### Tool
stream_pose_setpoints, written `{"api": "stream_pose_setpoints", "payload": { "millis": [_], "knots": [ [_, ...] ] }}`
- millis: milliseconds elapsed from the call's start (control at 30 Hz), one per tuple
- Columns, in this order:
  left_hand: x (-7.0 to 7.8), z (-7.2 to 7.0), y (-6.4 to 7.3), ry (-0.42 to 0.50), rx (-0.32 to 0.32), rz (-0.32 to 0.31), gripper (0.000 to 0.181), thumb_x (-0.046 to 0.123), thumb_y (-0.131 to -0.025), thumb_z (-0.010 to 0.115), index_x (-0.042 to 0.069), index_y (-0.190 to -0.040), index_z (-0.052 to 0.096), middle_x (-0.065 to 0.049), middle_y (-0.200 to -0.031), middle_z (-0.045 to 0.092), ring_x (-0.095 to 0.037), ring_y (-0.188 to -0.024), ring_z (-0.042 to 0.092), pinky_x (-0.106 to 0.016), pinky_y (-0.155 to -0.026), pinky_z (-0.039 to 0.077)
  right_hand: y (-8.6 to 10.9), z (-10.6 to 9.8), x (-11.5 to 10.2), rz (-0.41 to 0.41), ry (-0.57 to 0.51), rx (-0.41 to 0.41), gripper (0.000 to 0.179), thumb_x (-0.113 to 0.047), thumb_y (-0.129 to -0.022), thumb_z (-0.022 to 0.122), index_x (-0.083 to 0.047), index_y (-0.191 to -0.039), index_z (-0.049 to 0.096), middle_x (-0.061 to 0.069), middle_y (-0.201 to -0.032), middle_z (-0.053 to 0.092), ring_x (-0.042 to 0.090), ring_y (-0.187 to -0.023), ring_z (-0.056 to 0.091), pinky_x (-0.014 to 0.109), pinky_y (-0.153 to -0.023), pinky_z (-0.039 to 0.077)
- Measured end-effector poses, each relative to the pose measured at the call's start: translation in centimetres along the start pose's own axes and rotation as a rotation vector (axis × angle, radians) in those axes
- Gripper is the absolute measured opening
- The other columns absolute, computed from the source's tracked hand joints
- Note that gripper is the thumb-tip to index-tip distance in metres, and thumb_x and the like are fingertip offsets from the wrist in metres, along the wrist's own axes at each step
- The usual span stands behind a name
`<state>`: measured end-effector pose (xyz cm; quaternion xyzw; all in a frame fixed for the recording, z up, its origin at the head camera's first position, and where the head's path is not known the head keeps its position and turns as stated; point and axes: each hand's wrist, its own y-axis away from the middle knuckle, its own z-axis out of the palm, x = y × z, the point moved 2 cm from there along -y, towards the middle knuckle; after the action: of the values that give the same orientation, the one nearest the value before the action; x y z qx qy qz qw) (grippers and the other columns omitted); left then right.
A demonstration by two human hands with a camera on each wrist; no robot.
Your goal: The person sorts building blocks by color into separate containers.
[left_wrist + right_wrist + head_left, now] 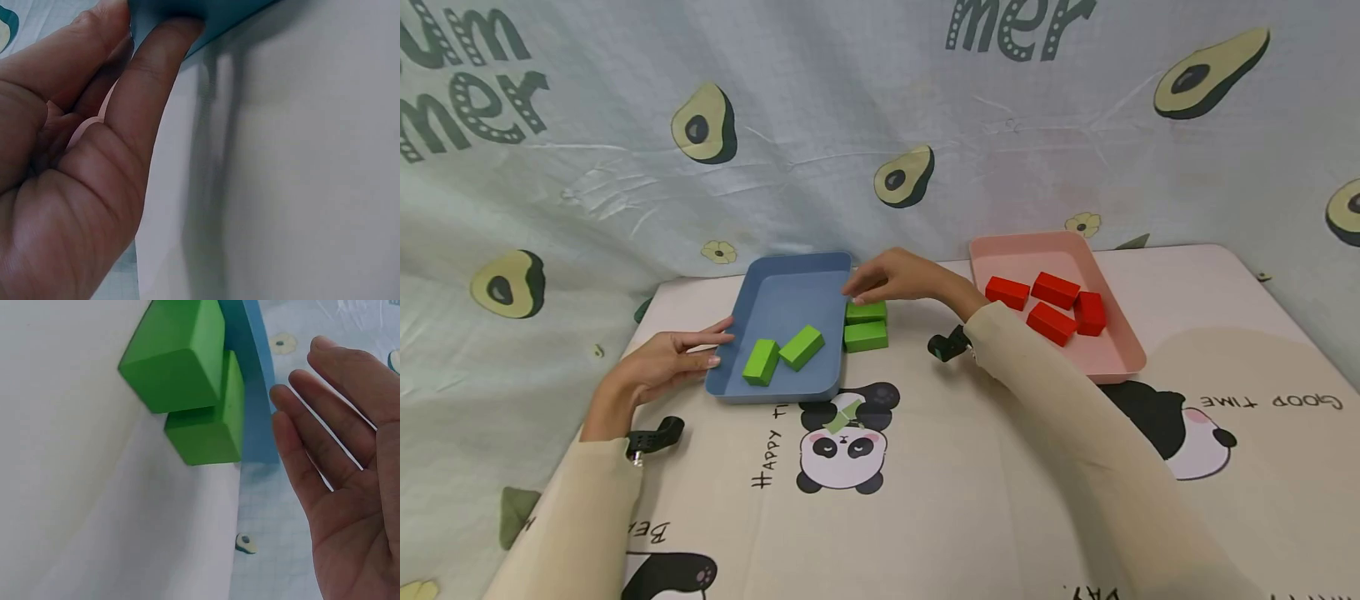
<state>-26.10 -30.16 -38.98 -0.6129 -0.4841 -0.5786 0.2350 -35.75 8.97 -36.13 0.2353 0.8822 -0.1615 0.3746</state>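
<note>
My left hand [666,362] is at the left wall of the blue tray [790,292]. In the left wrist view, its thumb [153,75] touches the tray's outer side. Two green blocks [802,347] lie inside, toward the tray's near end. Just right of the tray, two more green blocks [866,336] sit on the table side by side, close to its wall. Over the farther of these hovers my right hand [898,277], its fingertips near the tray's right rim. The right wrist view shows that hand [350,450] holding nothing, fingers loosely extended.
A pink tray [1120,354] with several red blocks [1052,323] stands at the back right. Printed cloth covers the table [940,500], and an avocado-patterned curtain [820,108] hangs along its back edge. Each wrist wears a small black camera [658,435].
</note>
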Motion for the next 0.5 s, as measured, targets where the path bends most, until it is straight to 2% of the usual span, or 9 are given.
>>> {"api": "stream_pose_setpoints", "payload": {
  "millis": [333,500],
  "knots": [
    [0.3,0.2,0.2,0.007,0.016,-0.028,0.060,0.005,-0.100,0.064,-0.009,-0.151,0.036,-0.002,-0.169,0.014,0.010,-0.123,0.053,-0.022,-0.095,0.053,0.8,0.8,1.8,0.139,0.160,0.028,0.032,-0.023,-0.095,0.074,-0.009,-0.124,0.074,0.005,-0.117,0.075,0.017,-0.108,0.070,0.032,-0.095,0.055],
    [0.3,0.3,0.3,0.002,0.012,-0.026,0.060,0.005,-0.100,0.063,-0.010,-0.152,0.035,-0.002,-0.169,0.014,0.009,-0.124,0.053,-0.022,-0.095,0.053,1.0,1.3,2.6,0.169,0.151,0.036,0.033,-0.023,-0.093,0.076,-0.009,-0.124,0.074,0.005,-0.119,0.074,0.018,-0.112,0.069,0.033,-0.099,0.053]
  ]
}}
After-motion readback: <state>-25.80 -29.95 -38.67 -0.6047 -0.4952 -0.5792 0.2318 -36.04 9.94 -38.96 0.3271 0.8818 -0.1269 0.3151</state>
